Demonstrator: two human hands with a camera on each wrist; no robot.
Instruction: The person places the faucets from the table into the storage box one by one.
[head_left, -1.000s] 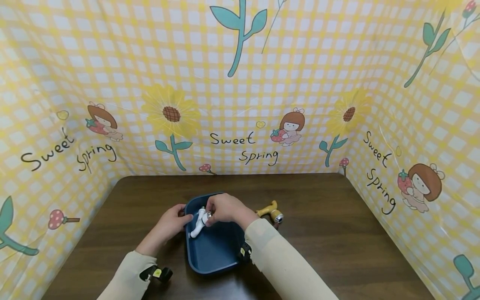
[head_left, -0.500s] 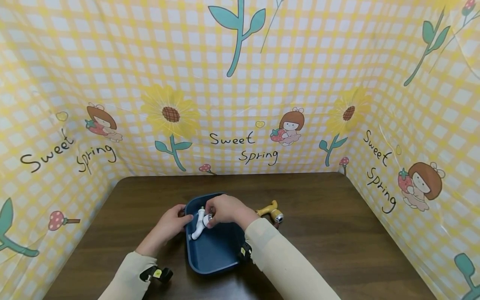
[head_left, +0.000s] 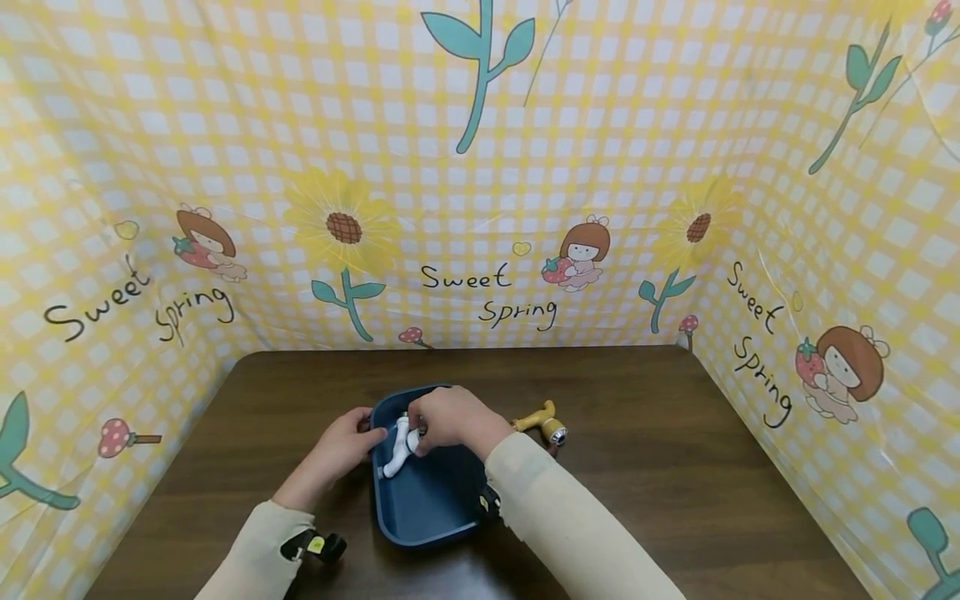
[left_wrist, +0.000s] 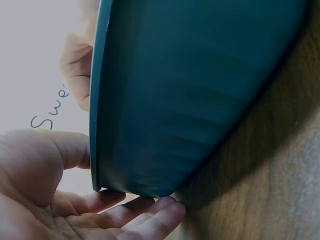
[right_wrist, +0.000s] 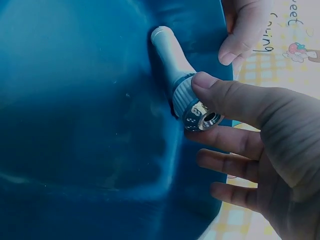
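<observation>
A white faucet point(head_left: 398, 452) lies inside a dark blue tray point(head_left: 438, 504), near its left wall. My right hand point(head_left: 453, 417) pinches the faucet's round end between thumb and index finger. In the right wrist view, that end of the faucet point(right_wrist: 172, 55) shows a ribbed collar and a shiny metal ring, while the other right-hand fingers point(right_wrist: 230, 165) stay off it. My left hand point(head_left: 341, 446) holds the tray's left edge. From the left wrist view, its thumb point(left_wrist: 75, 150) sits at the rim and its fingers touch the outer wall underneath.
Right of the tray, a yellow faucet point(head_left: 536, 418) with a silver end lies on the brown wooden table point(head_left: 637, 483). Something brown beside it is partly hidden by my right arm. A yellow checked cloth point(head_left: 480, 192) encloses the table's back and sides.
The white faucet has turned slightly and its spout has shifted a little along the tray. My right hand has moved only slightly with it; my left hand keeps its place.
</observation>
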